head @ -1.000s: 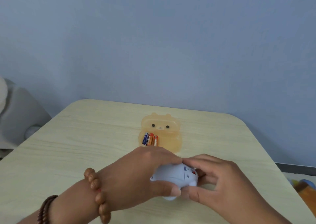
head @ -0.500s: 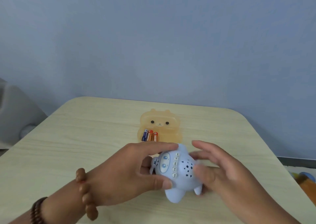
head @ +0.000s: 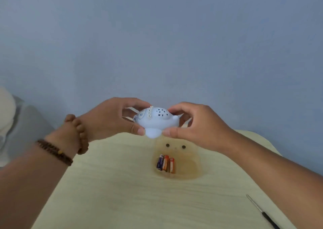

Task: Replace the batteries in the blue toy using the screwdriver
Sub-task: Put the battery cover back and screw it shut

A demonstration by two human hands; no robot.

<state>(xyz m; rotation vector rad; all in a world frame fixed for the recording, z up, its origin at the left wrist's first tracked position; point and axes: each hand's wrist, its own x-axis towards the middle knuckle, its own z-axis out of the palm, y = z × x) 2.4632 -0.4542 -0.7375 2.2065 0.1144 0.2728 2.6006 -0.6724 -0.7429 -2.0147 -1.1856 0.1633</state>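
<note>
Now: blue toy held aloft in both hands

Both forearms reach forward and converge above the table [head: 108, 190], wrists raised. The blue toy [head: 157, 122] is off the surface, held between the two hands at the far edge of the tabletop, in front of the blue wall [head: 157, 36].

Left hand [head: 111, 118]: thumb under the toy's lower left, near a rounded foot; fingers curled over the top, tips on the upper left side. Two bead bracelets [head: 70, 141] sit at this wrist.

Right hand [head: 197, 125]: thumb pressed at the lower right beside the same foot; fingers bent over the top right, pinching the body. Both grips are closed on the toy.

Toy orientation: speaker holes and a row of pale buttons face up, toward the camera. Battery compartment side not visible.

Below the toy, a translucent orange bear-shaped tray [head: 190, 165] lies flat on the table. Three batteries [head: 165, 164] lie side by side in its left part, apparently touching each other, though blur prevents certainty.

Screwdriver [head: 262, 213]: flat on the table at lower right, well apart from both hands, partly cut off by the frame edge.
</note>
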